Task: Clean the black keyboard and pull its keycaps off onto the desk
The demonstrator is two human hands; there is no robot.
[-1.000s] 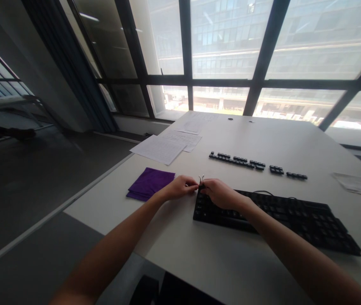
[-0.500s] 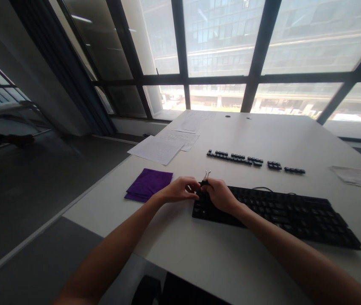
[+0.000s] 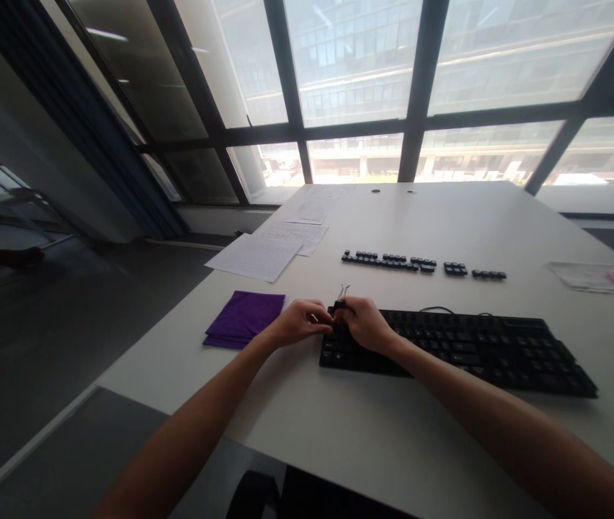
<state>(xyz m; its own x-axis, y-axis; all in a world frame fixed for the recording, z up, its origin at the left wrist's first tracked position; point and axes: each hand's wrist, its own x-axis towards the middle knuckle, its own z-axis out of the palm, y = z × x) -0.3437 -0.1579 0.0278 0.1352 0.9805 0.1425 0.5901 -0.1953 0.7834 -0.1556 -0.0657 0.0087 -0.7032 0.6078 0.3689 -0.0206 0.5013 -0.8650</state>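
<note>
A black keyboard (image 3: 480, 349) lies on the white table (image 3: 383, 432) in front of me. My right hand (image 3: 365, 322) rests over its left end, fingers closed on a small wire keycap puller (image 3: 342, 294) whose thin metal loops stick up. My left hand (image 3: 300, 321) sits just left of the keyboard's corner, fingertips pinched against the same spot. A row of removed black keycaps (image 3: 420, 264) lies beyond the keyboard. What is under the fingers is hidden.
A folded purple cloth (image 3: 245, 318) lies left of my hands. Printed paper sheets (image 3: 264, 252) are spread at the far left of the table. A clear bag with something pink (image 3: 604, 277) is at the right edge. Large windows stand behind.
The view has shifted slightly. Both hands stay at the keyboard's left end; the puller rose a little half a second ago and is lower again now.
</note>
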